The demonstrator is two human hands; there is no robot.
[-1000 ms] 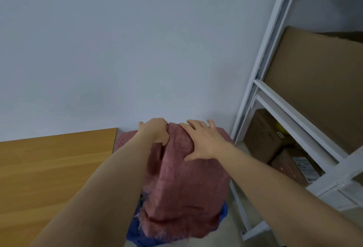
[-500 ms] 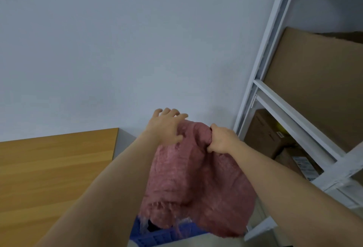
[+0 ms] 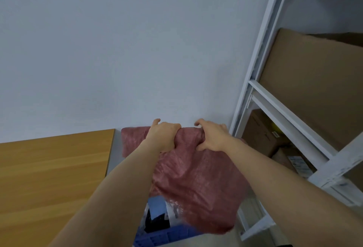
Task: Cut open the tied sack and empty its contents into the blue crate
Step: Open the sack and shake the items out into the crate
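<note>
1. Your left hand [image 3: 164, 136] and right hand [image 3: 213, 137] both clutch bunched folds of the limp pink woven sack [image 3: 196, 178], upended over the blue slatted plastic crate [image 3: 167, 236].
2. Contents showing at its open mouth could spill past the crate's rim if you swing the sack sideways.
3. The labels on the brown cardboard boxes [image 3: 263, 135] are too small to read.

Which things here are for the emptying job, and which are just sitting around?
For the job:
pink sack, gripped at its top by the left hand and right hand
blue crate under the sack

Just sitting around:
wooden table
white shelf rack
cardboard boxes
</note>
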